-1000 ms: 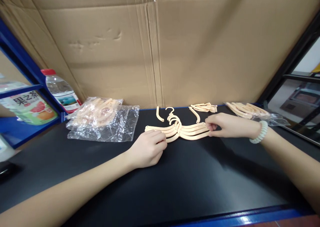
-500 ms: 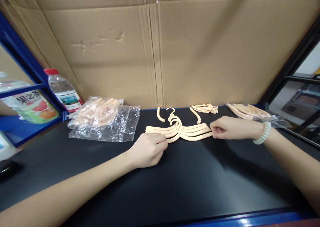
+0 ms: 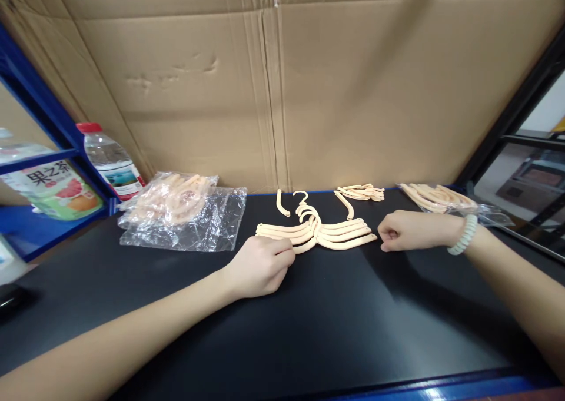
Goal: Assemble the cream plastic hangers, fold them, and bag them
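Several cream plastic clothes hangers [image 3: 339,236] lie in an overlapping row on the black table, their hooks pointing away from me. My left hand [image 3: 260,265] is closed on the left arm end of the nearest hanger; its fingers hide that tip. My right hand [image 3: 404,231] is loosely closed just off that hanger's right tip, with a small gap between them and nothing visible in the fingers. Behind the row lie a loose hook piece [image 3: 302,197], a loose curved arm [image 3: 281,204] on the left and another arm piece [image 3: 344,205] on the right.
At the back left, clear plastic bags [image 3: 180,212] hold more cream pieces. A pile of thin pieces [image 3: 362,192] and an opened bag of arms [image 3: 436,198] lie at the back right. Bottles [image 3: 117,168] stand by the blue frame; a cardboard wall [image 3: 375,83] closes the back.
My right hand has come off the nearest hanger's right tip and moved slightly right and toward me. The left hand stays at the left end.
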Demonstrator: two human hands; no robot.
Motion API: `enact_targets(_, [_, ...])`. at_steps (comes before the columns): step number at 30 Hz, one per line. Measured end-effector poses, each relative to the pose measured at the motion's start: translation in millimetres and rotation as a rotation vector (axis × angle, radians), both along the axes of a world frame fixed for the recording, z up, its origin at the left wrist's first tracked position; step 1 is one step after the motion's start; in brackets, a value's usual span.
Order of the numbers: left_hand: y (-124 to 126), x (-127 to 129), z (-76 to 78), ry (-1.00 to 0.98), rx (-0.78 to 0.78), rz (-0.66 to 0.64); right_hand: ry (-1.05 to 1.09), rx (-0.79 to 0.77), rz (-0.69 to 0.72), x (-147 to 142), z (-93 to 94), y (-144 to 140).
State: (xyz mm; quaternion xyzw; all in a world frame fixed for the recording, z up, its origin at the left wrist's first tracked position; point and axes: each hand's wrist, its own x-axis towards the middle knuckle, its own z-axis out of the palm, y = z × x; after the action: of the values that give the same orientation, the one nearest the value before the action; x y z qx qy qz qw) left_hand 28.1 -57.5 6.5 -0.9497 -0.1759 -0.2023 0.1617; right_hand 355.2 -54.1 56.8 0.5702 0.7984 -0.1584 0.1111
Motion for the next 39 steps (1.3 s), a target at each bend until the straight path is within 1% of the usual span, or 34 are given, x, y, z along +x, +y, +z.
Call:
enact_targets(6, [-0.4, 0.0, 1.0, -0.031, -0.063, 0.019, 0.034, -0.002, 0.022, -0.1, -0.5, -0.4])
enact_targets(9, [0.1, -1.0, -0.3, -0.084, -0.127, 0.011, 0.057, -0.046, -0.009, -0.4, 0.5, -1.3])
enact_targets(11, [1.3, -2.1, -0.9, -0.196, -0.193, 0.001, 0.072, -0.083, -0.032, -0.7, 1.5, -2.2])
enact_targets(13, [3.1, -3.6, -0.6, -0.348, -0.253, 0.027, 0.083, -0.100, -0.037, -1.0, 2.3, -3.1])
enact_targets(16, [6.8, -6.1, 1.2, -0.535, -0.291, 0.133, 0.099, -0.116, -0.036, -1.0, 2.9, -3.8])
enact_targets(19, [9.4, -7.6, 2.8, -0.634, -0.302, 0.224, 0.134, -0.146, -0.052, -0.8, 2.2, -3.5])
enact_targets(21, [10.1, -7.6, 3.5, -0.654, -0.321, 0.253, 0.155, -0.167, -0.072, -0.5, 1.3, -3.1])
enact_targets(24, [11.6, -7.2, 6.6, -0.618, -0.360, 0.272, 0.158, -0.184, -0.086, 2.1, 1.8, -3.1])
enact_targets(28, [20.6, -10.4, 20.0, -0.509, -0.422, 0.333, 0.174, -0.184, -0.070, 8.9, 10.8, -2.4])
enact_targets(30, [28.7, -12.8, 29.9, -0.466, -0.448, 0.387, 0.208, -0.085, 0.007, 9.3, 17.6, 2.3])
enact_targets(33, [44.9, -12.3, 44.0, -0.406, -0.509, 0.482, 0.235, 0.196, 0.171, -0.8, 24.6, 20.5])
enact_targets(35, [58.1, -7.0, 50.7, -0.373, -0.531, 0.574, 0.203, 0.363, 0.241, -15.5, 24.9, 40.0])
enact_targets(37, [72.5, 1.6, 53.6, -0.311, -0.556, 0.661, 0.170, 0.433, 0.267, -34.7, 22.0, 62.5])
enact_targets(39, [87.1, 11.5, 52.2, -0.242, -0.575, 0.746, 0.122, 0.474, 0.308, -55.7, 16.9, 84.1])
